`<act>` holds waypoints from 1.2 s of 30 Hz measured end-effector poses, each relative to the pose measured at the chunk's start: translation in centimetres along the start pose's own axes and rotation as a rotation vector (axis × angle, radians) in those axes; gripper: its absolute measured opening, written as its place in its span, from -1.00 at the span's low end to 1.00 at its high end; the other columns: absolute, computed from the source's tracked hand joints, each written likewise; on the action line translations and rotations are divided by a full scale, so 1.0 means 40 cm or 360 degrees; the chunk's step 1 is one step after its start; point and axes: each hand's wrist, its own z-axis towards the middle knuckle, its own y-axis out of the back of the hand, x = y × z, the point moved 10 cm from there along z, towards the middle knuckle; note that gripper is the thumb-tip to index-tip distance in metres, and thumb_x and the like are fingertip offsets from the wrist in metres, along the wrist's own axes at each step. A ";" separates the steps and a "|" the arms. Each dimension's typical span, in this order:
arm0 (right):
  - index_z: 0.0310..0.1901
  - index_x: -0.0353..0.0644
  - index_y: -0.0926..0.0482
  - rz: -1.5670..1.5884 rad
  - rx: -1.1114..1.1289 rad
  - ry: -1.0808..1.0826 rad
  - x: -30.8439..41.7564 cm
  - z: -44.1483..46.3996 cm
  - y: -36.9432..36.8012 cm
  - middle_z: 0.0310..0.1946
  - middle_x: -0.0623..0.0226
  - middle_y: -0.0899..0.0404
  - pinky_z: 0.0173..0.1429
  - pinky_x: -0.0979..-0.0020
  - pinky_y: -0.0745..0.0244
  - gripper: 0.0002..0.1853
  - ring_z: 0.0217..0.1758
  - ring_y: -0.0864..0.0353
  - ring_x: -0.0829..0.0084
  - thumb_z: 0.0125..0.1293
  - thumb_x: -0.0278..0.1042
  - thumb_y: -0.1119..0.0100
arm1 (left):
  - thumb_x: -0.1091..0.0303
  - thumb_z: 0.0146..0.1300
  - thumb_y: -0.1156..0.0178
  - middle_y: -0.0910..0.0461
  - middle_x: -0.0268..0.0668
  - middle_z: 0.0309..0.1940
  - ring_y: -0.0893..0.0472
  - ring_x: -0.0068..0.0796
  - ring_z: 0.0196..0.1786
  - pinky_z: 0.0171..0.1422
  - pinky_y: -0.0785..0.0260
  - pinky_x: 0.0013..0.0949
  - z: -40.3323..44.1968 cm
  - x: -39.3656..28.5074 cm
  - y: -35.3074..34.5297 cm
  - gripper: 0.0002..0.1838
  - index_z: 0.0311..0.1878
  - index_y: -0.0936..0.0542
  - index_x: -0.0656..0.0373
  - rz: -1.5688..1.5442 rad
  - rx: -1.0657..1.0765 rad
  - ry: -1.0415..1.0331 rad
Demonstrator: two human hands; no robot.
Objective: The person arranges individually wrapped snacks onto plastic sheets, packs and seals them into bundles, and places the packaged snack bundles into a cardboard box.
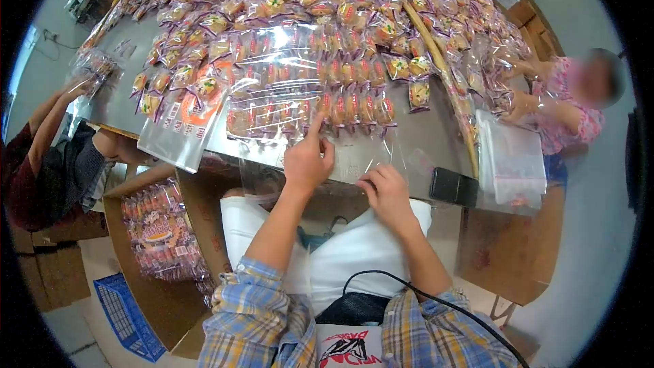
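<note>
Rows of individually wrapped small cakes lie side by side on the metal table. A clear plastic bag covers the left part of the rows, and its loose end reaches the table's front edge. My left hand is over the bag, index finger stretched to the nearest row and thumb apart, the other fingers curled; it grips nothing visible. My right hand is closed in a pinch on the bag's near right edge. Left of the rows lies a stack of flat printed bags.
A big heap of wrapped cakes covers the far table, with a wooden strip on the right. A black phone-like object and clear bags lie right. Co-workers work at both sides. An open carton holds filled packs below left.
</note>
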 end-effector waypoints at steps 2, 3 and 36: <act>-0.23 -0.20 -0.67 -0.0095 0.0063 -0.0081 -0.007 -0.012 -0.019 -0.21 0.28 -0.65 0.04 0.16 -0.53 -0.87 -0.04 -0.60 0.11 0.23 -0.42 -0.42 | 0.45 0.22 -0.32 -0.66 -0.27 -0.56 -0.66 -0.25 -0.59 -0.45 -0.52 -0.20 -0.003 0.003 0.000 -0.32 0.46 -0.46 0.17 0.0030 0.0020 0.0025; -0.22 -0.20 -0.68 -0.0133 0.0048 -0.0062 -0.005 -0.017 -0.022 -0.21 0.28 -0.65 0.04 0.16 -0.53 -0.86 -0.05 -0.60 0.11 0.22 -0.44 -0.42 | 0.45 0.22 -0.32 -0.66 -0.28 -0.56 -0.66 -0.25 -0.58 -0.45 -0.52 -0.21 -0.001 0.002 -0.003 -0.33 0.45 -0.47 0.18 0.0040 0.0027 0.0031; -0.33 -0.19 -0.63 0.0050 -0.0076 0.0063 0.017 -0.040 0.008 -0.39 0.23 -0.62 -0.19 0.14 -0.54 -0.88 -0.24 -0.65 0.12 0.25 -0.42 -0.41 | 0.32 0.24 -0.28 -0.66 -0.17 -0.60 -0.68 -0.01 -0.54 -0.38 -0.53 0.02 -0.004 0.029 -0.023 -0.34 0.45 -0.43 0.04 0.0025 0.0168 0.0209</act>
